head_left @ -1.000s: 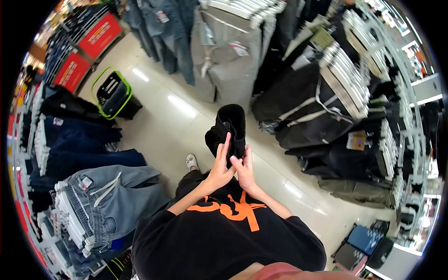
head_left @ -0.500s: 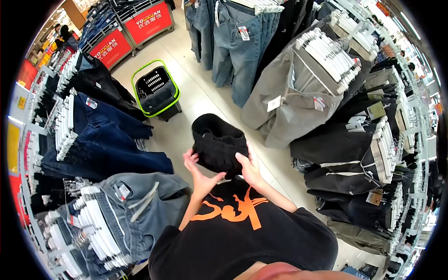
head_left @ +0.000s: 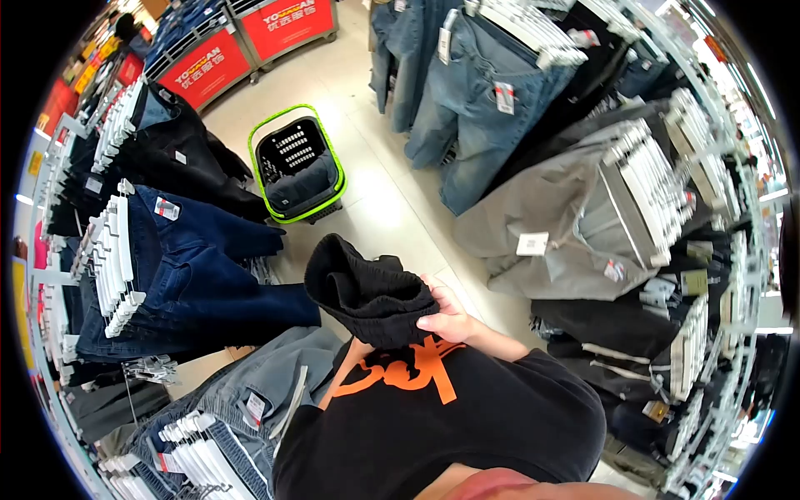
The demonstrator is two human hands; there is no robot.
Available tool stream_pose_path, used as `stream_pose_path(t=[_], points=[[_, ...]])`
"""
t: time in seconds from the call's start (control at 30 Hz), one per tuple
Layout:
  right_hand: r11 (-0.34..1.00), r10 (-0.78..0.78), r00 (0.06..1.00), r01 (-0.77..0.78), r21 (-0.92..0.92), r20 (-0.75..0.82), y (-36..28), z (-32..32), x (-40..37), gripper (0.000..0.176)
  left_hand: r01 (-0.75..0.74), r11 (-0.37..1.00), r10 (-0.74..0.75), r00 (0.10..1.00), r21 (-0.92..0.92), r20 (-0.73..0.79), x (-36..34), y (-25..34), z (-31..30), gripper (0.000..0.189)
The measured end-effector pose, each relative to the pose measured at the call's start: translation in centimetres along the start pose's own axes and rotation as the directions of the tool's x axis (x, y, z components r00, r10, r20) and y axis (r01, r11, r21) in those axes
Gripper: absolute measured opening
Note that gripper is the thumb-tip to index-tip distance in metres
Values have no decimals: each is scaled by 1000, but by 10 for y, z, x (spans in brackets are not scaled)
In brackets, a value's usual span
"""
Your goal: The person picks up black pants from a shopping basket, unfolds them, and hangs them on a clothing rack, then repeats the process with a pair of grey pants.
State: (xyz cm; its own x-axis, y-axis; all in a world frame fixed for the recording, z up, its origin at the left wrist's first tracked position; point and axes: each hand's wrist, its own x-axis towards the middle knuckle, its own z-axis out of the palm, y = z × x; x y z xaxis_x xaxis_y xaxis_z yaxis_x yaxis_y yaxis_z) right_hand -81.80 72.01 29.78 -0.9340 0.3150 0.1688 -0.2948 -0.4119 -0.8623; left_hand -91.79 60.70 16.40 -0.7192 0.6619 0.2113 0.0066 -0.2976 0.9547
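Note:
Black trousers with a gathered elastic waistband are bunched up in front of my chest, the waist opening facing up. My right hand grips their right edge, the thumb on the near side and the fingers around the far side. Of my left arm, the wrist shows just below the bundle. The left hand itself is hidden beneath or behind the cloth, and its fingers cannot be seen.
On the floor ahead stands a black shopping basket with a green rim, dark folded cloth inside. Racks carry dark blue jeans at left, light blue jeans and grey trousers at right. Red-fronted bins are at the back.
The black trousers have tipped over and shifted slightly left and nearer. My left hand, spread beside them before, has gone under the cloth. The view has shifted, with the basket appearing farther right.

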Motion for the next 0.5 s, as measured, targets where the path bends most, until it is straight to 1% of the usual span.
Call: stream_pose_path(t=[0.03, 0.07, 0.1, 0.17, 0.2, 0.23, 0.27, 0.3, 0.33, 0.37, 0.4, 0.43, 0.47, 0.5], points=[[999, 21, 1000, -21, 26, 23, -1, -5, 18, 22, -2, 1000, 1, 1000, -15, -30, 18, -1, -2, 109], [999, -30, 999, 31, -28, 36, -3, -9, 38, 24, -7, 999, 5, 998, -39, -63, 38, -5, -4, 108], [991, -134, 991, 134, -14, 15, 0, -16, 54, 28, -11, 998, 5, 996, -61, -93, 55, -6, -7, 108], [990, -82, 996, 79, 117, 22, -5, -25, 91, 33, -23, 993, 6, 990, -119, -140, 92, -11, -16, 107], [970, -45, 996, 25, 243, 78, 1, -38, 106, 43, -59, 992, 42, 987, -109, -153, 108, -13, -20, 106], [934, -74, 997, 73, 349, -10, 9, -41, 121, 51, -132, 990, 124, 981, -45, -152, 124, -13, -26, 106], [916, -62, 997, 74, 393, -43, 10, -45, 139, 55, -259, 958, 275, 952, 120, -133, 139, -11, -32, 97], [897, -43, 996, 73, 436, -78, 10, -47, 157, 59, -255, 958, 273, 950, 129, -153, 153, -7, -38, 97], [865, -7, 992, 69, 498, -126, 22, -55, 168, 58, -267, 851, 365, 920, 453, -143, 172, 6, -39, 90], [892, -70, 998, 65, 447, -6, 12, -58, 193, 57, -240, 646, 443, 891, 724, -100, 189, 15, -41, 83], [888, -87, 996, 81, 453, -8, 6, -56, 211, 57, -228, 645, 444, 888, 729, -115, 203, 18, -40, 83], [884, -105, 994, 98, 458, -10, 4, -57, 227, 57, -317, 761, 506, 836, 566, -212, 217, 19, -38, 83], [874, -143, 990, 126, 469, 1, 9, -61, 243, 57, -416, 825, 540, 779, 382, -317, 231, 17, -38, 83], [862, -185, 982, 137, 488, 50, 14, -66, 260, 59, -410, 825, 541, 774, 389, -329, 245, 9, -41, 83]])
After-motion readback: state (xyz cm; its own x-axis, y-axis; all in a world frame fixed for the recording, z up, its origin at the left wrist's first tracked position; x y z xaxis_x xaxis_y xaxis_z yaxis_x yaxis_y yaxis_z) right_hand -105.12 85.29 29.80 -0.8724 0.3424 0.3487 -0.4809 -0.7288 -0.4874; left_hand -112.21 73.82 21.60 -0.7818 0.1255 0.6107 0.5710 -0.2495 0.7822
